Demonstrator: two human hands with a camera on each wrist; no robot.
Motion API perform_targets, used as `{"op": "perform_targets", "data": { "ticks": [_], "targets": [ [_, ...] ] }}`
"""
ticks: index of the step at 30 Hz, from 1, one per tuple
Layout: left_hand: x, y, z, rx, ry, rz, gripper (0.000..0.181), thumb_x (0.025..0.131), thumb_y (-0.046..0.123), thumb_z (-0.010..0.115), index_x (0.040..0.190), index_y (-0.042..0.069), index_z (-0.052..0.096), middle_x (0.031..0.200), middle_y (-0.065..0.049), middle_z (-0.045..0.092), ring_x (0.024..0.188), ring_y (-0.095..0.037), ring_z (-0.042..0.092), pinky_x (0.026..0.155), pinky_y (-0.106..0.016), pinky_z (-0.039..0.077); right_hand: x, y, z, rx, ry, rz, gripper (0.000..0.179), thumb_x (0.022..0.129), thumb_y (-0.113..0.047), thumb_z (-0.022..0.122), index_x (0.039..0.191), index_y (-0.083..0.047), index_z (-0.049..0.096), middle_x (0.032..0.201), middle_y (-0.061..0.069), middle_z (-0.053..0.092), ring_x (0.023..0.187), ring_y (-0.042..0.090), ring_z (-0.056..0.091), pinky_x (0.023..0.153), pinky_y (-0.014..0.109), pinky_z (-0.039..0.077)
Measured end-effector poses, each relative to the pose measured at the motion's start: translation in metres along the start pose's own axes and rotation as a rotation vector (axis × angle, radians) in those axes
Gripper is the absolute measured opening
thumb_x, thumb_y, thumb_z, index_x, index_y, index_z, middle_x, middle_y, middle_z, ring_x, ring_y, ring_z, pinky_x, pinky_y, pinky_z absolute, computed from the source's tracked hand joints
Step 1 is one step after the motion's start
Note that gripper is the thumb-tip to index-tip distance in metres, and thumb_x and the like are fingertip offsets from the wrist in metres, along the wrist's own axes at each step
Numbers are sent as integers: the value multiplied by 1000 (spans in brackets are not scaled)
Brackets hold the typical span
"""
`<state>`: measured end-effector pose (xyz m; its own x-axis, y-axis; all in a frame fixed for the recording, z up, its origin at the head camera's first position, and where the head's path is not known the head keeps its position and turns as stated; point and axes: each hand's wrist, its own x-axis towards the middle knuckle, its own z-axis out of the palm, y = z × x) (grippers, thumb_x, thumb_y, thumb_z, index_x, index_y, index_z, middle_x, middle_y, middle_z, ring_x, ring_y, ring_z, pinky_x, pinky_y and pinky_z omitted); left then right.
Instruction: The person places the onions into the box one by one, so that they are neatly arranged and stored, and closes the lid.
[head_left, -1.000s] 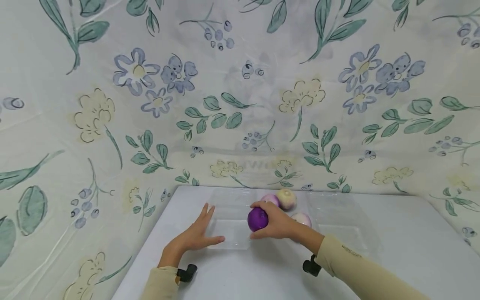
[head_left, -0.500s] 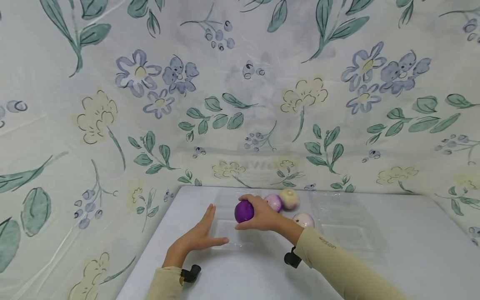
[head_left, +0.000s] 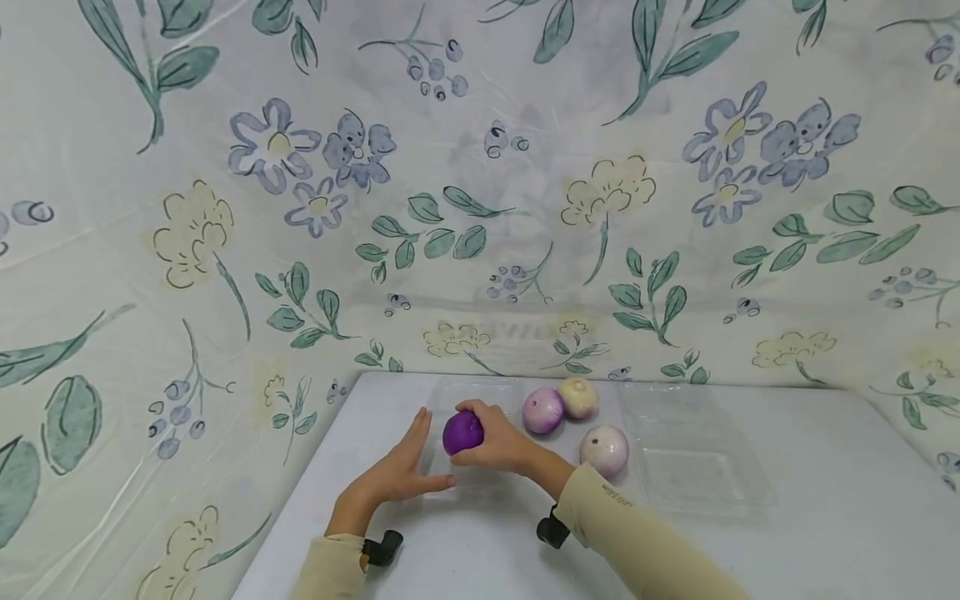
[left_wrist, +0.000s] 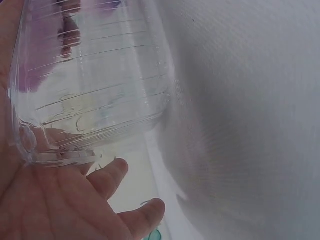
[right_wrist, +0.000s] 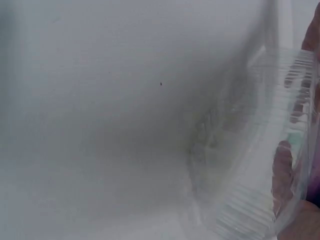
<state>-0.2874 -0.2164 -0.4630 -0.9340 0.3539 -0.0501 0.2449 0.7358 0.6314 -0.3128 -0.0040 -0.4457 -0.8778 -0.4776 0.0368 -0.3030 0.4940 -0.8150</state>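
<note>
My right hand [head_left: 501,446] grips a round, deep-purple onion [head_left: 462,432], fingers over its top and thumb below. It is above a clear plastic clamshell box [head_left: 480,390] at the left of the table. Beside that box's left side is my left hand [head_left: 396,473], thumb and fingers spread apart and fairly straight. In the left wrist view, the box's ribbed wall [left_wrist: 105,95] lies against the palm, with purple showing through the plastic. The right wrist view catches the clear box [right_wrist: 240,170] in front of the right fingers, which are partly cut off at the edge.
Right of the box sit a pinkish onion [head_left: 543,411], a pale yellow onion [head_left: 577,398] behind it, and a whitish-pink onion [head_left: 604,452] nearer me. A second clear clamshell box [head_left: 693,475] lies spread on the right. Floral sheeting [head_left: 525,208] rises behind the white table [head_left: 817,475].
My right hand has carried the purple onion leftward over the left box, uncovering the onions on the right. The left hand has stayed almost still at the box's side.
</note>
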Motion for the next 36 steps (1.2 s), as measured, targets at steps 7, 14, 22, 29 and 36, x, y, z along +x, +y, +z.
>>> {"op": "perform_targets", "data": {
  "ticks": [7,14,22,29,36],
  "targets": [
    [2,1,0,-11,9,9,122,78,46,81,157,-2,2,165,-22,-3,153,-40,2,120,-59,16,8,1,14,5,40,-12,83,74,-33,81,143,-9,41,131,15,52,116,26,57,94,45,55],
    [2,-2,4,-48,12,5,125,76,48,82,157,0,0,166,-20,-6,153,-39,1,120,-60,16,12,2,26,117,-1,11,83,69,-27,85,136,-4,41,127,14,57,110,24,60,92,42,56],
    [1,-3,7,-38,24,4,127,74,50,83,157,0,2,165,-22,-2,152,-42,7,119,-61,19,16,9,34,43,-9,28,77,70,-29,87,131,-7,47,124,11,60,109,21,61,93,39,55],
    [3,-2,6,-14,28,9,125,75,50,82,157,-2,2,165,-21,-2,152,-42,8,119,-60,20,20,8,33,17,-18,33,75,70,-28,87,132,-7,49,124,11,61,110,23,61,94,41,54],
    [4,-1,4,-16,20,15,126,75,51,82,157,-3,2,165,-22,-2,152,-41,7,120,-58,19,23,10,34,-67,-33,20,73,72,-30,86,132,-9,51,123,9,63,109,21,62,95,37,54]
  ]
}}
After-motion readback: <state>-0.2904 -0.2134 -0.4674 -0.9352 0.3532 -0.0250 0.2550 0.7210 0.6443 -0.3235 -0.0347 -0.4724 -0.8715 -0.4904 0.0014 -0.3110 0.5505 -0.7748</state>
